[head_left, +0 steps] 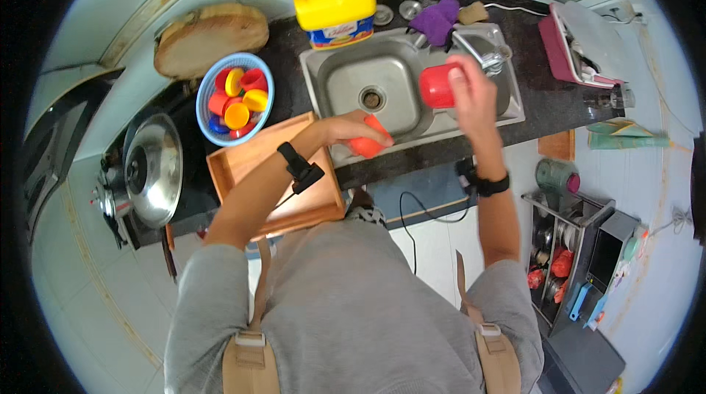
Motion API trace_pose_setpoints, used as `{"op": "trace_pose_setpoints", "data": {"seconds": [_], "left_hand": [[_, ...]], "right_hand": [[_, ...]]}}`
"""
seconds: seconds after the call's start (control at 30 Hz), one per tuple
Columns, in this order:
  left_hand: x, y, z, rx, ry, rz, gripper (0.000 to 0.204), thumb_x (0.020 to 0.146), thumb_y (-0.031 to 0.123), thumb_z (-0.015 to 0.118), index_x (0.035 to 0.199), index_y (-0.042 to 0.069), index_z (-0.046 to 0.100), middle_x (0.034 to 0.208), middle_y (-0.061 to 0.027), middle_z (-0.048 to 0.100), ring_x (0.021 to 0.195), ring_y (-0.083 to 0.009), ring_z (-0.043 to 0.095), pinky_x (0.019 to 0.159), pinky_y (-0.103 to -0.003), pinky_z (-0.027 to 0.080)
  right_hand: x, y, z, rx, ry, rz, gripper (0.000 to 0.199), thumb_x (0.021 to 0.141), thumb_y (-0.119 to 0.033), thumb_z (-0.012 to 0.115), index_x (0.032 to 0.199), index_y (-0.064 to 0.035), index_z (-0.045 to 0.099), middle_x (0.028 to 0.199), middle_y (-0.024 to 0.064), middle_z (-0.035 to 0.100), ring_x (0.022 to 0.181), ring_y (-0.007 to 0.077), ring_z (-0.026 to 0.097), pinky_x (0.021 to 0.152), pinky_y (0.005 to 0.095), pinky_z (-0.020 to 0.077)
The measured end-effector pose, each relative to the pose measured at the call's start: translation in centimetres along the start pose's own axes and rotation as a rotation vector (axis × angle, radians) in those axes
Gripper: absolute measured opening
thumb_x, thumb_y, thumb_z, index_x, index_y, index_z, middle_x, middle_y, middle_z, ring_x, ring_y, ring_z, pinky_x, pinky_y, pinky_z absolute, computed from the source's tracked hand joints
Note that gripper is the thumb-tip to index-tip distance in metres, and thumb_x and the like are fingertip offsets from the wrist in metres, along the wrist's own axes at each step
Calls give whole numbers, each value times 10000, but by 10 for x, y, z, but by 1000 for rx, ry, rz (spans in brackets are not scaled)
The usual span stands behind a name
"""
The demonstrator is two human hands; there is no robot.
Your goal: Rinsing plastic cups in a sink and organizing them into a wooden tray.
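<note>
My right hand [474, 96] is wrapped round a red cup [437, 86], held above the divider between the two sink basins. Over the sink's front left edge, my left hand [346, 128] is closed on an orange-red cup [365, 147]; its fingers cover part of the cup, and its shape is only partly seen. Beneath both hands lies the steel sink [323, 74], its larger basin on the left with a drain in the bottom. A chrome faucet [485, 59] reaches over the right basin, just beyond my right hand.
Left of the sink, a blue basket [201, 111] holds several red, yellow and blue cups. A wooden tray [294, 129] lies under my left forearm. Behind stand a yellow jug [331, 4], a purple cloth [437, 20] and a round wooden board [213, 41]. A lidded wok [154, 169] sits far left.
</note>
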State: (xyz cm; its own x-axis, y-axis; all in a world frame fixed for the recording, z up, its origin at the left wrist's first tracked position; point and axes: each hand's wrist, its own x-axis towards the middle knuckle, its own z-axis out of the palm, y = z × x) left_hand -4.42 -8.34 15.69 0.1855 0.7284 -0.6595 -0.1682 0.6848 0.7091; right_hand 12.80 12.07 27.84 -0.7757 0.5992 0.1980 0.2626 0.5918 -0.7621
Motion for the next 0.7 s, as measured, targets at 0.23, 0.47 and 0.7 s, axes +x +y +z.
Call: {"op": "trace_pose_setpoints", "data": {"seconds": [0.23,0.47,0.7], "left_hand": [[-1,31,-26,1199,754,-137,848,551,380,919,1153,-38,492,1015,-224,673,941,-359,687,785,-406,578],[-19,57,-27,1614,730,71,827,553,277,901,1177,-9,440,983,-176,661,953,-295,690,765,-395,568],[-96,136,-23,930,690,637,701,617,418,874,1151,53,603,928,-119,663,884,-270,669,756,-401,545]], "right_hand": [[-30,54,45,486,185,367,434,874,-288,750,1183,-40,572,1018,97,629,900,171,628,745,318,521],[-47,33,50,840,37,558,448,916,-187,640,1304,-27,482,1208,173,576,1064,226,621,799,337,564],[-52,23,27,1451,-127,328,429,919,-168,595,1310,-26,490,1210,188,607,1143,310,600,963,443,521]]}}
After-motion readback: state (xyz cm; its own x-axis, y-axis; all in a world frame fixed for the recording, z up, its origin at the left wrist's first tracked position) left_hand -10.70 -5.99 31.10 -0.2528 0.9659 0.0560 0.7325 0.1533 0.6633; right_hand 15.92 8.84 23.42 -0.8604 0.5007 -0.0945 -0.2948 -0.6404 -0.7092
